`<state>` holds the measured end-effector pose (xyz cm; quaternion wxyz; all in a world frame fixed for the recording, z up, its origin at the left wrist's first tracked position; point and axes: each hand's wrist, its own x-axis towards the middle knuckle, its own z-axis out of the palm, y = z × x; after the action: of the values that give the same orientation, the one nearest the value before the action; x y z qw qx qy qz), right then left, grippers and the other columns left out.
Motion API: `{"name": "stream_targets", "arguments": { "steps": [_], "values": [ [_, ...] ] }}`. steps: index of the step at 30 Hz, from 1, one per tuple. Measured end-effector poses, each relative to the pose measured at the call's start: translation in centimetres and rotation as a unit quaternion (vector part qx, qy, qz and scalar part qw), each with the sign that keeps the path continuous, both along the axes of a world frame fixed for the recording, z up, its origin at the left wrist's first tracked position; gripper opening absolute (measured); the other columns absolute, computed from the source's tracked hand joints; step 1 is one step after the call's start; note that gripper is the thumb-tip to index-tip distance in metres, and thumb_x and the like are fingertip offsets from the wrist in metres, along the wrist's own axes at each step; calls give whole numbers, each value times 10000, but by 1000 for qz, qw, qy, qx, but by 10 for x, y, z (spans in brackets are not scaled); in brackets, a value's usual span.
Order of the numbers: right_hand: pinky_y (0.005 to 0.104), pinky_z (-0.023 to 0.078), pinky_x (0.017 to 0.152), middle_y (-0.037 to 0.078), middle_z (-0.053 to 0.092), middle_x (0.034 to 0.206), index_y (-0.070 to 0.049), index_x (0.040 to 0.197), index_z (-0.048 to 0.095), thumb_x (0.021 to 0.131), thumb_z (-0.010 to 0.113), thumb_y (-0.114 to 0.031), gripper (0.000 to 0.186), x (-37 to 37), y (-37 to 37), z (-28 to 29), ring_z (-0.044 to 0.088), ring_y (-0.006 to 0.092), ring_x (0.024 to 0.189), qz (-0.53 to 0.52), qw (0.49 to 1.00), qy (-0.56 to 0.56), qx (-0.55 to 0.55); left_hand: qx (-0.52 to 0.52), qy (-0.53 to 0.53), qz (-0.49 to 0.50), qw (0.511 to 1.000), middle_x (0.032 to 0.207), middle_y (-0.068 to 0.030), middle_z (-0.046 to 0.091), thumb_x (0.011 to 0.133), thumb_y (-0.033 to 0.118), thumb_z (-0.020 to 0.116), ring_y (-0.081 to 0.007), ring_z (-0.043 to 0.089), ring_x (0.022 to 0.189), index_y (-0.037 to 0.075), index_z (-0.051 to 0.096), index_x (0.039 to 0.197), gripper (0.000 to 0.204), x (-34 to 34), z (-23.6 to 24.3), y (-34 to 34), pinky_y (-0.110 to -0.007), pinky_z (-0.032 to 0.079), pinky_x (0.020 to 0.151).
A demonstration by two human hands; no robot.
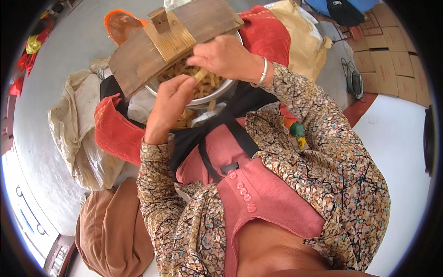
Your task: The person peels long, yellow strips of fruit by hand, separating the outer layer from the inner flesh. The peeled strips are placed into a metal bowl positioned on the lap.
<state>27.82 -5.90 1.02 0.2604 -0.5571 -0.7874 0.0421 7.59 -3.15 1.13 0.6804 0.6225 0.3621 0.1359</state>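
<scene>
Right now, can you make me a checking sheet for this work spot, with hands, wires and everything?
Surface: wooden board lies over the far part of a metal bowl; small block stands on the board.
Job's things: many small tan pieces in the bowl.
Clutter: orange container, pale sack, brown cloth.
Hands: left hand seems to pinch a tan piece; right hand is close by, its grip unclear.
Cables: thin dark cord, apparently, near a dark object.
Surroundings: grey floor, brown cartons.
</scene>
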Motion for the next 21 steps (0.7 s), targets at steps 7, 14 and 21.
{"name": "stream_targets", "arguments": {
  "steps": [7,14,21],
  "values": [
    [165,386,481,-27,635,698,-41,1031,699,929,592,-203,219,-42,-42,59,507,6,554,117,723,512,-448,11,-133,85,987,644,18,545,984,277,490,-51,472,606,-4,644,811,365,7,-3,17,-212,375,537],
    [220,496,604,1,681,803,-36,1065,676,918,572,-123,199,-27,4,-24,617,71,706,-33,878,470,-89,-102,-211,162,958,662,41,473,947,164,539,-27,345,481,45,550,1089,186,41,6,-20,-182,267,421],
    [301,513,598,92,673,817,-128,1011,686,883,590,-196,174,-26,-3,-15,663,231,730,-135,979,146,-34,-175,-207,168,948,662,51,470,918,134,589,-29,377,498,60,561,1035,141,36,-24,-8,-188,293,430]
  ]
}}
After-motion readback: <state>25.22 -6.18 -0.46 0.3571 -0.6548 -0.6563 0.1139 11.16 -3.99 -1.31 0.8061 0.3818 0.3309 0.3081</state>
